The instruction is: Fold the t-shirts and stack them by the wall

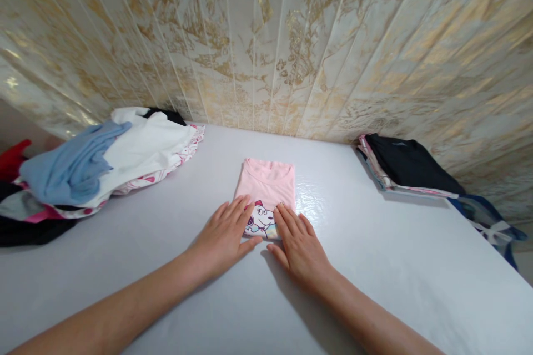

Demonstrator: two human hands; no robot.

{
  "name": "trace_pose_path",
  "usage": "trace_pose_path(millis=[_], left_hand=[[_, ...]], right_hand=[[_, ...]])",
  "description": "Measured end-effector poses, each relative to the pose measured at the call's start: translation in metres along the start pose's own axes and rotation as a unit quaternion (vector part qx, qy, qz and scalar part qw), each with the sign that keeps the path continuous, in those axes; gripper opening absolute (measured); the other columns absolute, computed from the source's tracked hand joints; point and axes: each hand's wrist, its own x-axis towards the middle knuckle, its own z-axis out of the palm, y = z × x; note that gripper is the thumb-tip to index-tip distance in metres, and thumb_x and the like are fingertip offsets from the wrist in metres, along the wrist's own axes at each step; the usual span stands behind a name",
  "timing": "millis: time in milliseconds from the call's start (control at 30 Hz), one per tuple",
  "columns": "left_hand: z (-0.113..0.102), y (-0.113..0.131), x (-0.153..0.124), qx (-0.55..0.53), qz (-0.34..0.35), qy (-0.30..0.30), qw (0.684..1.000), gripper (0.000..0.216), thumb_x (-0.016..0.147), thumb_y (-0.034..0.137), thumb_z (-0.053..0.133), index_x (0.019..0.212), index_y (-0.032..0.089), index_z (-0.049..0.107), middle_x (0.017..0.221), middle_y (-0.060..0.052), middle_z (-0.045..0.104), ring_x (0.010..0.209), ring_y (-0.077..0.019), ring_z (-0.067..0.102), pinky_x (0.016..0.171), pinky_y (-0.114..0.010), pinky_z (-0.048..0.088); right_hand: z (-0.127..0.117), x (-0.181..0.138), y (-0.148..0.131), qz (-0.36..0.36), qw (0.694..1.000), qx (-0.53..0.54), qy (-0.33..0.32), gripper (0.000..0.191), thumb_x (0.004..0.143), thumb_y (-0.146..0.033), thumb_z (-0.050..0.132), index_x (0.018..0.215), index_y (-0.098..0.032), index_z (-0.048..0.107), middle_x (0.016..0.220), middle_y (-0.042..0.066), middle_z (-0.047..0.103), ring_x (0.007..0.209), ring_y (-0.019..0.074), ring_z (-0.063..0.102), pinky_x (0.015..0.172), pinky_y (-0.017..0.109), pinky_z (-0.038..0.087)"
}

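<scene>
A folded pink T-shirt (pixel 267 184) with a cartoon dog print lies in the middle of the white table (pixel 375 266). My left hand (pixel 225 236) rests flat on its near left corner, fingers stretched out. My right hand (pixel 297 244) lies flat on its near right corner, fingers spread too. Both palms press down on the garment's near edge and hold nothing.
A loose heap of clothes (pixel 95 163), blue, white and pink-patterned, sits at the far left. A neat stack of folded garments (pixel 406 169) with a black one on top lies at the far right. A marbled gold wall (pixel 266 39) rises behind the table.
</scene>
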Motion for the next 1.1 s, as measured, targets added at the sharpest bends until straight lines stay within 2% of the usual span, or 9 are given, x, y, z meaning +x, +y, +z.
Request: trace_pose_path(millis=[167, 233, 400, 533, 667, 767, 867, 1000, 1100], left_hand=[[-0.003, -0.016, 0.043, -0.013, -0.069, -0.017, 0.997, 0.060, 0.093, 0.052, 0.045, 0.141, 0.017, 0.044, 0.150, -0.015, 0.042, 0.140, -0.0302, 0.034, 0.112, -0.049, 0.030], [0.000, -0.018, 0.054, -0.002, -0.099, -0.006, 0.995, 0.058, 0.091, 0.047, 0.050, 0.140, 0.016, 0.044, 0.151, -0.016, 0.040, 0.139, -0.0318, 0.036, 0.112, -0.049, 0.030], [0.008, -0.015, 0.055, -0.003, -0.098, 0.047, 0.994, 0.053, 0.093, 0.040, 0.049, 0.139, 0.015, 0.044, 0.152, -0.014, 0.039, 0.140, -0.0287, 0.035, 0.115, -0.047, 0.027], [0.006, -0.013, 0.052, -0.017, -0.103, 0.042, 0.994, 0.053, 0.094, 0.041, 0.049, 0.139, 0.013, 0.045, 0.151, -0.014, 0.040, 0.140, -0.0276, 0.035, 0.115, -0.047, 0.026], [0.004, -0.012, 0.053, -0.026, -0.126, 0.034, 0.991, 0.052, 0.095, 0.042, 0.045, 0.139, 0.015, 0.045, 0.152, -0.012, 0.039, 0.141, -0.0264, 0.032, 0.116, -0.046, 0.024], [0.004, -0.012, 0.053, -0.035, -0.125, 0.033, 0.991, 0.052, 0.094, 0.042, 0.044, 0.138, 0.014, 0.046, 0.153, -0.011, 0.038, 0.143, -0.0254, 0.029, 0.117, -0.045, 0.022], [0.005, -0.012, 0.052, -0.042, -0.125, 0.039, 0.991, 0.052, 0.093, 0.041, 0.045, 0.137, 0.013, 0.047, 0.153, -0.013, 0.039, 0.143, -0.0257, 0.029, 0.118, -0.045, 0.021], [0.006, -0.012, 0.051, -0.044, -0.126, 0.040, 0.990, 0.050, 0.092, 0.040, 0.047, 0.133, 0.011, 0.052, 0.151, -0.014, 0.041, 0.142, -0.0277, 0.031, 0.117, -0.047, 0.022], [0.007, -0.012, 0.052, -0.051, -0.131, 0.044, 0.989, 0.053, 0.093, 0.041, 0.047, 0.137, 0.012, 0.048, 0.151, -0.012, 0.042, 0.141, -0.0284, 0.032, 0.117, -0.048, 0.022]], right_hand=[[0.001, 0.002, 0.001, -0.007, 1.000, -0.011, -0.005, 0.064, 0.093, -0.040, 0.049, 0.149, -0.013, 0.032, 0.155, 0.015, 0.030, 0.143, 0.0290, 0.028, 0.112, 0.054, 0.030], [0.000, 0.001, 0.002, -0.010, 1.000, -0.014, 0.003, 0.062, 0.093, -0.037, 0.050, 0.148, -0.015, 0.034, 0.154, 0.015, 0.033, 0.142, 0.0293, 0.031, 0.112, 0.055, 0.030], [-0.017, 0.009, 0.011, -0.029, 0.999, 0.003, 0.021, 0.045, 0.094, -0.026, 0.047, 0.138, -0.020, 0.047, 0.143, 0.013, 0.049, 0.133, 0.0261, 0.045, 0.109, 0.052, 0.035], [-0.043, 0.045, 0.021, -0.039, 0.998, 0.018, 0.044, 0.037, 0.093, -0.022, 0.047, 0.130, -0.021, 0.054, 0.131, 0.012, 0.058, 0.119, 0.0249, 0.055, 0.099, 0.046, 0.044], [-0.053, 0.112, 0.024, -0.016, 0.999, 0.017, 0.044, 0.032, 0.092, -0.023, 0.051, 0.123, -0.019, 0.060, 0.117, 0.011, 0.065, 0.105, 0.0242, 0.060, 0.090, 0.038, 0.046], [-0.040, 0.164, 0.020, 0.011, 0.998, 0.030, 0.047, 0.029, 0.091, -0.025, 0.053, 0.118, -0.017, 0.062, 0.110, 0.010, 0.067, 0.100, 0.0214, 0.061, 0.088, 0.032, 0.045], [-0.017, 0.201, 0.013, 0.063, 0.996, 0.040, 0.045, 0.024, 0.091, -0.032, 0.052, 0.106, -0.017, 0.065, 0.100, 0.008, 0.069, 0.089, 0.0189, 0.062, 0.079, 0.029, 0.044], [0.007, 0.223, 0.007, 0.120, 0.990, 0.047, 0.057, 0.018, 0.090, -0.032, 0.051, 0.090, -0.019, 0.063, 0.087, 0.005, 0.069, 0.075, 0.0167, 0.061, 0.067, 0.026, 0.039], [0.017, 0.229, 0.009, 0.135, 0.986, 0.050, 0.079, 0.017, 0.091, -0.032, 0.050, 0.085, -0.021, 0.062, 0.083, 0.003, 0.069, 0.071, 0.0160, 0.060, 0.064, 0.026, 0.036]])
